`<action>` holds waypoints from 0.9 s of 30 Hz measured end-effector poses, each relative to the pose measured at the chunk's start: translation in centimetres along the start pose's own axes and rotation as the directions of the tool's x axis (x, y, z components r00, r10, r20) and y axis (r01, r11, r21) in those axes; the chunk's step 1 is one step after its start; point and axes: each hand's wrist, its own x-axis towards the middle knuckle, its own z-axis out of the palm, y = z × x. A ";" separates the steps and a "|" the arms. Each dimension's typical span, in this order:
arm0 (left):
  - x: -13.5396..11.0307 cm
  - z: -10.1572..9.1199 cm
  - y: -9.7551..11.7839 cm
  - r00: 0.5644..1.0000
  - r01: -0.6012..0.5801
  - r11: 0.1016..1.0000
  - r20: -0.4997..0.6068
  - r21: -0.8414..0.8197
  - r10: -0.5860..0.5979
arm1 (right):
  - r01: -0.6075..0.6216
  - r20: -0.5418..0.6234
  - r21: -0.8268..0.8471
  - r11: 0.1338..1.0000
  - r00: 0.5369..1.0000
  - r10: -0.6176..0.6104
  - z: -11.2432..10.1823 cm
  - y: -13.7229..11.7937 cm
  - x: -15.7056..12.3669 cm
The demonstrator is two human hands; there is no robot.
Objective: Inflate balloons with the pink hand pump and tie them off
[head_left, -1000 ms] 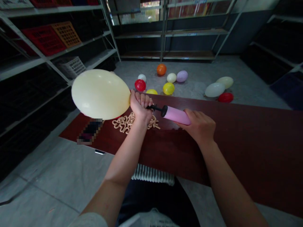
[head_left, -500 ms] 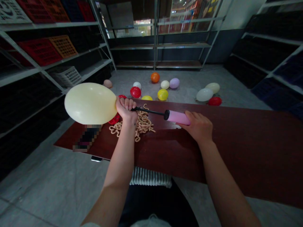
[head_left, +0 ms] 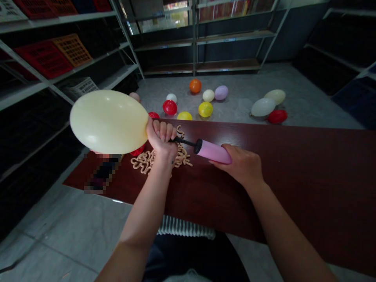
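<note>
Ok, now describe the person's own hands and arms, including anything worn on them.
Both the left hand and the right hand are bare: no gloves, and no rings, watch or bracelet that I can see. The forearms are uncovered too, with no sleeve showing in view. A small dark spot shows at the left wrist; what it is, I cannot tell.

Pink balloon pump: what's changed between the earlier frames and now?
The black rod, drawn well out half a second ago, now sits further inside the pink barrel, with left hand and right hand closer together. Nothing was let go: left stays at the neck of the cream balloon, right on the barrel. The floor balloons lie as before.
</note>
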 end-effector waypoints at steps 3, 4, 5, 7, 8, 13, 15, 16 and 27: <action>-1.0 0.4 -1.5 0.997 0.053 0.998 0.052 -0.030 -0.051 | -0.014 -0.012 0.035 0.999 1.000 0.015 0.1 -0.8 0.0; -1.3 0.5 -1.9 0.995 0.070 0.997 0.072 -0.041 -0.067 | -0.020 -0.010 0.045 0.999 1.000 0.021 0.1 -1.0 0.0; -1.5 0.5 -2.3 0.993 0.082 0.995 0.090 -0.048 -0.077 | -0.026 -0.003 0.054 0.998 1.000 0.026 0.2 -1.1 0.0; -1.7 0.4 -2.8 0.990 0.089 0.995 0.114 -0.054 -0.082 | -0.035 0.022 0.059 0.998 0.999 0.034 0.3 -1.0 0.0; -1.7 0.3 -2.9 0.990 0.087 0.995 0.118 -0.054 -0.080 | -0.040 0.032 0.059 0.997 0.999 0.038 0.4 -0.9 -0.1; -1.2 0.0 -2.6 0.996 0.077 0.997 0.058 -0.032 -0.075 | -0.045 0.039 0.056 0.997 0.998 0.043 0.6 -0.6 0.3; -0.9 -0.1 -2.4 0.998 0.064 0.998 0.022 -0.015 -0.064 | -0.037 0.024 0.058 0.998 0.999 0.035 0.7 -0.7 0.5; -0.8 -0.2 -2.3 0.998 0.057 0.998 0.011 -0.007 -0.057 | -0.032 0.014 0.056 0.998 0.999 0.031 0.8 -0.8 0.6; 0.9 -1.1 -2.2 0.999 0.019 0.996 -0.037 -0.087 -0.023 | -0.006 -0.050 -0.062 0.998 0.999 0.003 1.7 0.9 0.4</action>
